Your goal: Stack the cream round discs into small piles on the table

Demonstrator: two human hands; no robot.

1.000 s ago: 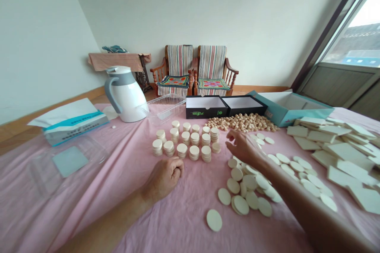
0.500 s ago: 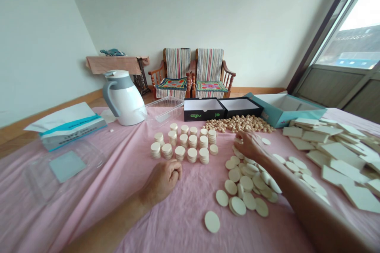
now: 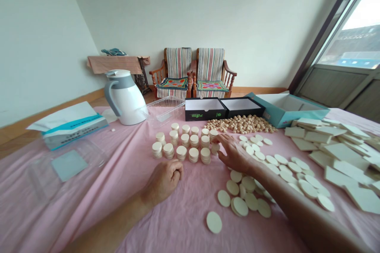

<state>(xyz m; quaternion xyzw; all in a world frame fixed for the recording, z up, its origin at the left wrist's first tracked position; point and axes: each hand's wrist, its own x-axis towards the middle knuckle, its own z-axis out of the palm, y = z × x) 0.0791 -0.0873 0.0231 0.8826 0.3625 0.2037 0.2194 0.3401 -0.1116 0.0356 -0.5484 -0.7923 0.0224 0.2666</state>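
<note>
Two rows of short stacks of cream round discs stand on the pink tablecloth. My right hand reaches to the right end of the front row, its fingertips at the low stack there; I cannot make out whether it holds a disc. Loose discs lie scattered under and to the right of that arm. My left hand rests on the cloth in a loose fist, just in front of the stacks, with nothing showing in it.
A white jug, a clear tray, two black boxes, a teal box and a heap of small wooden beads stand behind. Cream square tiles lie at right. A plastic bag lies at left.
My right hand went right to the loose discs near the beads, then came back left to the end of the front row of stacks. My left hand stayed put.
</note>
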